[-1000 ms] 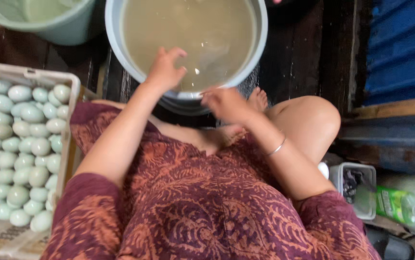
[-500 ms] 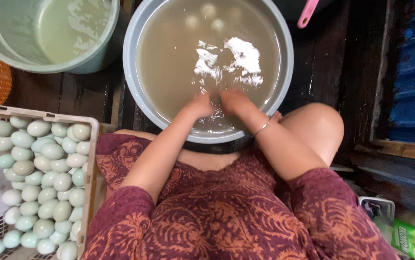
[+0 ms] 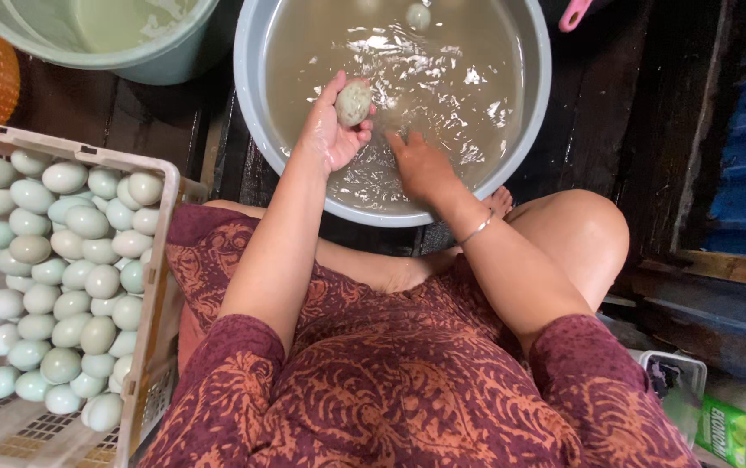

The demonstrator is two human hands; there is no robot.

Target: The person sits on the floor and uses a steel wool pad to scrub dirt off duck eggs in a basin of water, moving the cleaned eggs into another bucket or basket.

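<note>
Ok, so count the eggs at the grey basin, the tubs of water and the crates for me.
Eggs: 2, a held egg in the left hand and a floating egg.
Tubs of water: 2, grey basin, green tub.
Crates: 1, the crate.
Total: 5.

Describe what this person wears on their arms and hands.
Both hands are bare, no gloves. The left hand and forearm carry nothing. The right hand has a thin silver bangle at the wrist. Short maroon sleeves with an orange leaf pattern cover the upper arms.
</note>
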